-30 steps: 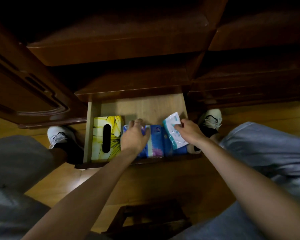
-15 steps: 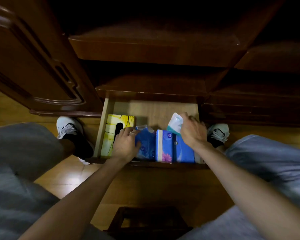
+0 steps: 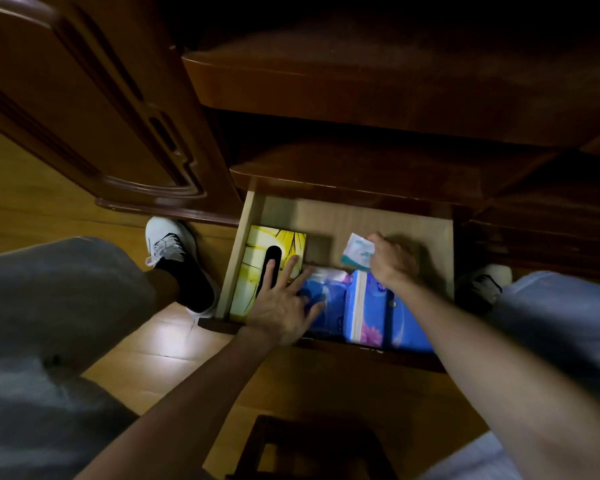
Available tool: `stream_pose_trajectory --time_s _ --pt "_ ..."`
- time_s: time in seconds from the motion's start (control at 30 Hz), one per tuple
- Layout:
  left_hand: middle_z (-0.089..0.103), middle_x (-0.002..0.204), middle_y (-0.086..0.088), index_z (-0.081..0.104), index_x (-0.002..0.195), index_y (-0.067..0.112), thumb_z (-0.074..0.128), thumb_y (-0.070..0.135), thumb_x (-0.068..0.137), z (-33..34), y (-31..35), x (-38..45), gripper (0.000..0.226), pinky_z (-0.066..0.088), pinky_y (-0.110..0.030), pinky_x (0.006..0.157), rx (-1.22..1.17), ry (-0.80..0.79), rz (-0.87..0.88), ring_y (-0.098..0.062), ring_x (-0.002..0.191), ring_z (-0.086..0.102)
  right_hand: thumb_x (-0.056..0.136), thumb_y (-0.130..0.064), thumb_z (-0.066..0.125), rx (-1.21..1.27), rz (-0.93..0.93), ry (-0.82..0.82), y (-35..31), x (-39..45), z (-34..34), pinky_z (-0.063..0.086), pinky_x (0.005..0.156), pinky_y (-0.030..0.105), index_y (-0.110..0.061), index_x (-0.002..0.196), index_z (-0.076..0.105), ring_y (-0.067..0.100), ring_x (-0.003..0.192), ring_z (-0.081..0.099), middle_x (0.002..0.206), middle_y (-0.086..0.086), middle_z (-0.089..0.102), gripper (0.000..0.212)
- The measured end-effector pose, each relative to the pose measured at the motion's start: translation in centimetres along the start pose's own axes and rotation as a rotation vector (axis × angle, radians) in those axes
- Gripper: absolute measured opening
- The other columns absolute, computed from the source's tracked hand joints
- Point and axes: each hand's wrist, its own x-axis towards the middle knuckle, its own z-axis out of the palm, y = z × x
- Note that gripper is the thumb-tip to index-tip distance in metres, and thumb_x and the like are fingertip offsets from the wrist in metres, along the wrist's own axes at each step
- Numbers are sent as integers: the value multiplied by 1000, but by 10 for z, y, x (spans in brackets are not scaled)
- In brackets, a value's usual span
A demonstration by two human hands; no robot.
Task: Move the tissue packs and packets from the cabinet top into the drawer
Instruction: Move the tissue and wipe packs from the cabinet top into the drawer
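**Head view: last small packet going into a nearly packed drawer**

The open drawer (image 3: 253,216) sits just right of centre, its far floor bare wood. Along its front lie three items: a yellow tissue box (image 3: 253,268) at the drawer's 9 o'clock side, a blue tissue pack (image 3: 326,299) in the middle, and a second blue tissue pack with a white stripe (image 3: 378,310) at about 4 o'clock of the drawer.

The left hand (image 3: 281,306) lies flat with fingers spread and straight, reaching toward 12 o'clock; its fingertips rest across the yellow box and the edge of the middle pack, grasping nothing. It looks to be steadying or nudging them. The right hand (image 3: 392,261) pinches a small white-and-teal packet (image 3: 357,252) by one end, holding it tilted above the gap behind the blue packs. Whether the packet touches anything below cannot be told.

Judging by this, the step in hand is placing that packet, with the bulkier packs already stowed. The cabinet top is out of clear sight here, so what remains there is unknown. The next move would call for lowering the packet into the free space at the drawer's 12 o'clock side, or laying it flat on the packs, low enough that the drawer can slide shut beneath the shelf edge (image 3: 361,181) above.
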Motion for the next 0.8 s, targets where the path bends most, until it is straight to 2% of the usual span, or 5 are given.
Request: stream_pose_trajectory --time_s 0.1,0.27,0.4,0.6,0.8 --pt "23 169 5 76 113 27 4 64 99 -3 5 5 82 -10 -64 120 50 -1 -11 -32 157 -11 93 -21 55 -98 13 -46 14 10 -3 47 86 35 -29 117 64 30 106 66 117 6 71 27" --pt "20 170 -6 53 142 18 23 62 97 0 4 8 69 -2 -62 122 19 58 -72 -30 158 0 96 -27 56 -208 -20 -20 32 13 2 44 81 33 -32 130 61 27 107 64 120 4 69 35" --pt "26 167 -10 49 144 19 30 62 95 7 3 7 67 4 -59 125 -56 151 -72 -30 157 10 97 -21 50 -242 -17 -136 49 6 9 41 107 44 -18 146 41 33 135 42 150 9 44 51" --pt "41 158 -5 43 148 18 27 58 99 8 3 6 65 13 -51 127 -187 278 -122 -23 152 25 93 -20 52 -254 -88 -110 52 -3 2 26 119 39 -10 150 37 29 142 31 156 8 35 60" --pt "21 168 -1 38 155 24 19 58 105 -14 8 0 63 26 -49 122 -144 25 -118 -24 156 10 93 -24 47 -158 44 -131 39 -31 -33 44 105 43 -10 132 57 31 127 51 137 10 55 43"
